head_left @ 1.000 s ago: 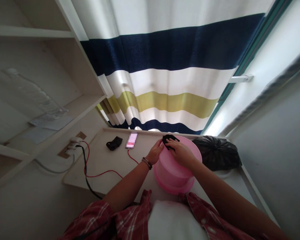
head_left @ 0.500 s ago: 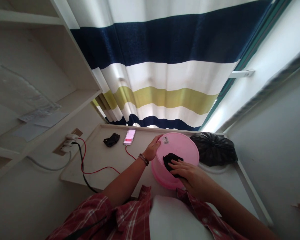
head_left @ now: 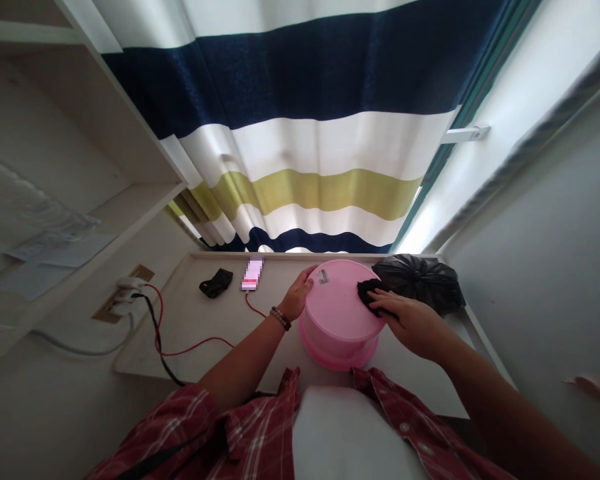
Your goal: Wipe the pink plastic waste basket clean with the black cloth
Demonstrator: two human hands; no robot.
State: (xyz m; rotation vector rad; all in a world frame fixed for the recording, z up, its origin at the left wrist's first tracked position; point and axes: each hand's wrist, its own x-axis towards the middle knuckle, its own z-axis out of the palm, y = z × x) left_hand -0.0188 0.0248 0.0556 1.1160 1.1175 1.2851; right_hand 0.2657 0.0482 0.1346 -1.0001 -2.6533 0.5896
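A round pink plastic container (head_left: 337, 310) stands on the white desk, its flat face with a small printed label turned up toward me. My left hand (head_left: 298, 293) is closed around its upper left side, fingers at the rim. A black cloth (head_left: 368, 293) lies bunched against the right edge of that flat face. My right hand (head_left: 413, 322) has its fingers pressed on the cloth, holding it against the plastic. Just behind the container and to its right sits a tied black plastic bag (head_left: 420, 283).
A phone (head_left: 253, 273) on a red cable (head_left: 195, 345) lies at the back left of the white desk (head_left: 180, 313). Beside it is a small crumpled black item (head_left: 216, 283). Wall sockets with plugs (head_left: 127, 293), a shelf (head_left: 130, 200) and a striped curtain (head_left: 305, 187) border the desk.
My right hand has slid the black cloth from the lower middle of the pink face to its right edge. The left hand keeps its hold, and the whole view has shifted slightly.
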